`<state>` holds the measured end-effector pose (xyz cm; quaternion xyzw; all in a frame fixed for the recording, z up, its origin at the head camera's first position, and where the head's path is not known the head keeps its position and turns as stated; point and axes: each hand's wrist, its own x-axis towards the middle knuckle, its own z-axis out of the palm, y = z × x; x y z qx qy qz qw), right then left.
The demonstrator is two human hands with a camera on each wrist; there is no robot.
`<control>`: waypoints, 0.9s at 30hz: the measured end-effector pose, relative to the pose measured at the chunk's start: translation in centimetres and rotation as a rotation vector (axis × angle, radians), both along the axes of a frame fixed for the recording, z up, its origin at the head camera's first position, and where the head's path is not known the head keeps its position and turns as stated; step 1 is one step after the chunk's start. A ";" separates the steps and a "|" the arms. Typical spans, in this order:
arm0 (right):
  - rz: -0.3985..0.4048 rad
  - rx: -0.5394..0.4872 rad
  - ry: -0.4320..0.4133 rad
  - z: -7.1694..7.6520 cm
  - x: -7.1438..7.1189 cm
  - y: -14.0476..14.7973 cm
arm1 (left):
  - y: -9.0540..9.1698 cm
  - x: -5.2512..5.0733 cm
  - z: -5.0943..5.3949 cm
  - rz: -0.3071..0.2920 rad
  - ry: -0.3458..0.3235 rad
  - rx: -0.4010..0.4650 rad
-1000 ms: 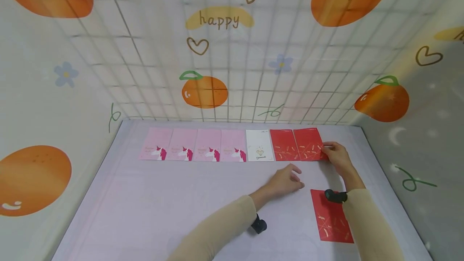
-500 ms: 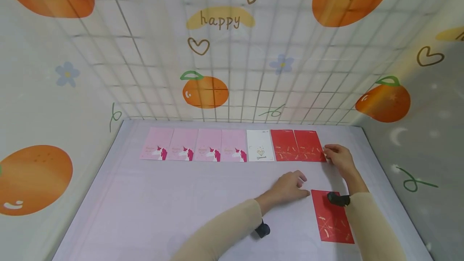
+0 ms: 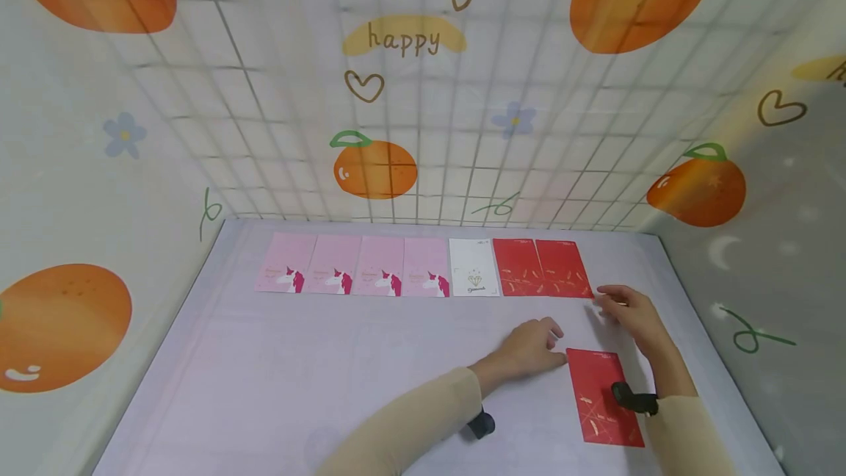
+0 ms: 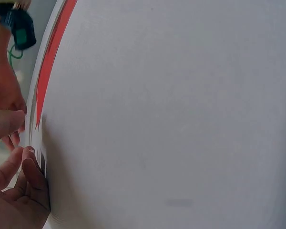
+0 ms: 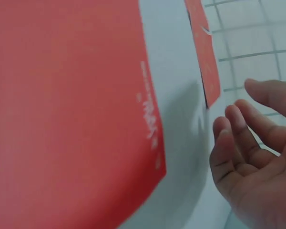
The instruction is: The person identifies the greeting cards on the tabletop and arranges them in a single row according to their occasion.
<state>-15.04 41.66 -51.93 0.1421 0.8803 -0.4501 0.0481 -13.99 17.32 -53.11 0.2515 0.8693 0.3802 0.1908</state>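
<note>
A loose red card (image 3: 593, 395) with gold marks lies on the table at the front right, under my right wrist. My left hand (image 3: 527, 347) is beside its upper left corner, thumb near the card's edge. In the left wrist view, thumb and fingers of the left hand (image 4: 21, 183) are apart with nothing between them. My right hand (image 3: 636, 318) hovers just right of the last red card (image 3: 565, 269) in the back row. Its fingers (image 5: 250, 143) are loosely bent and hold nothing in the right wrist view, where the loose card (image 5: 71, 109) looms large.
Along the back of the table (image 3: 297, 366) runs a row of cards: several pink unicorn cards (image 3: 380, 263), a white diamond card (image 3: 473, 267) and two red ones. Fabric walls printed with oranges (image 3: 374, 170) enclose the table on three sides.
My right hand has let go of the last red card in the row and drawn back toward me. The left hand has shifted right and nearer, to the loose red card's corner.
</note>
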 end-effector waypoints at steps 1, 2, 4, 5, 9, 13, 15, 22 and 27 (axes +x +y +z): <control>0.008 0.008 0.000 0.0 0.5 0.0 | 0.0 0.0 0.0 -0.006 0.006 -0.004; 0.014 0.018 -0.003 0.0 1.1 0.0 | 0.1 0.1 0.0 -0.008 0.009 -0.006; 0.017 0.030 -0.012 0.0 2.3 0.1 | 0.1 0.2 0.0 -0.016 0.019 -0.009; 0.016 0.033 -0.018 0.0 2.9 0.1 | 0.1 0.2 -0.1 -0.019 0.023 -0.010; 0.004 0.033 -0.052 -0.1 4.9 0.1 | 0.2 0.2 -0.2 -0.020 0.043 -0.015; -0.012 0.032 -0.084 -0.2 6.4 0.1 | 0.3 0.2 -0.2 -0.011 0.044 -0.021; -0.016 0.027 -0.099 -0.3 7.0 0.2 | 0.4 0.3 -0.2 -0.009 0.038 -0.019; 0.001 0.048 -0.137 -0.7 8.3 0.4 | 0.7 0.5 -0.3 -0.013 0.038 -0.023; 0.029 0.065 -0.142 -0.7 8.7 0.7 | 0.8 0.8 0.1 -0.025 0.040 -0.042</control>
